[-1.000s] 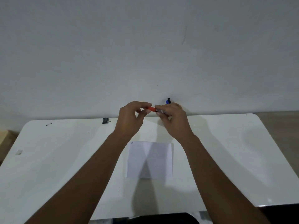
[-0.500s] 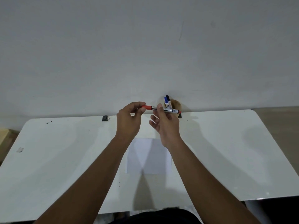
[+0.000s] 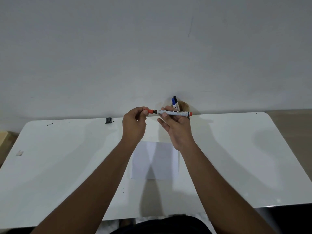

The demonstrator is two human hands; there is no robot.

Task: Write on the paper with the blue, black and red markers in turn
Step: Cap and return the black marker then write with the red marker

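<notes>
Both hands are holding the red marker (image 3: 173,113) level, long axis left-right, above the paper (image 3: 155,161): right hand (image 3: 177,129) pinching its barrel, left hand (image 3: 134,125) pinching the cap (image 3: 150,111), just off the tip.

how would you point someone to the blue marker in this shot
Start at the far edge of the white table, where a brown holder stands against the wall behind the hands. Two capped markers stick up from it. The blue marker is the nearer, left one with the blue cap; the black marker beside it has a dark cap.
</notes>
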